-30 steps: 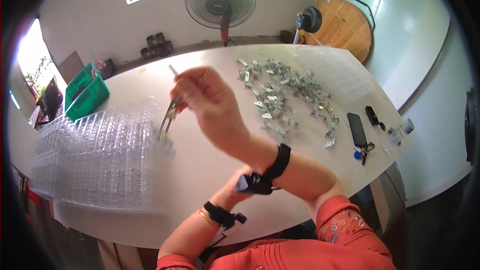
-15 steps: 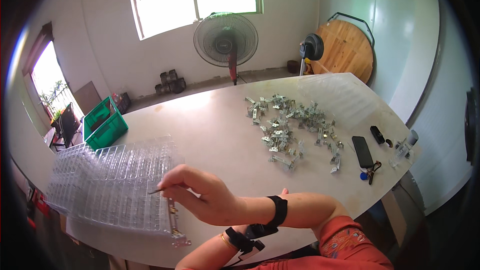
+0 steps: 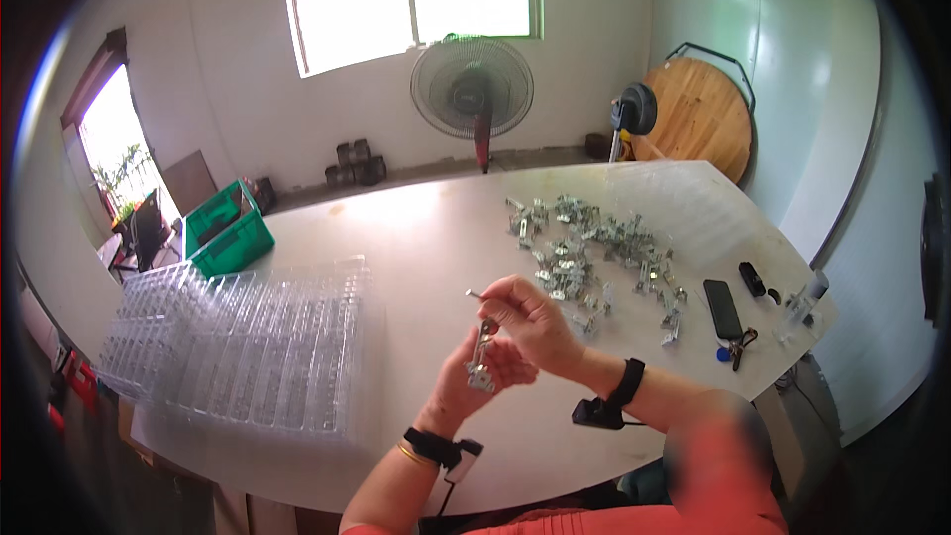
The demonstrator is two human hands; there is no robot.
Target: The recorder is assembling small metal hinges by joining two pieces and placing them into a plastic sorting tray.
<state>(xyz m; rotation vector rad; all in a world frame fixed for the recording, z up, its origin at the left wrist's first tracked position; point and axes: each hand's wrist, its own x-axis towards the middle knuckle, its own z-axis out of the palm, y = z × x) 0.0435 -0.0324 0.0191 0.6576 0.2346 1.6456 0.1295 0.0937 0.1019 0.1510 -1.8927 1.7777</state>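
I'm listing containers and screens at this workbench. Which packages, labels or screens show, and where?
Clear plastic trays: stacked on the table's left part, ribbed, transparent.
Green crate: far left table edge, rectangular, open top.
Phone: right of the metal parts, flat, black, screen dark.
No labels or signs visible.

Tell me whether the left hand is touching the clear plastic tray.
Apart. The head view shows the left hand raised over bare table, holding a small metal part with the right hand; the clear tray lies further left.

Shiny metal clips (image 3: 592, 250), clear glossy plastic trays (image 3: 243, 347), smooth matt white table (image 3: 416, 238)
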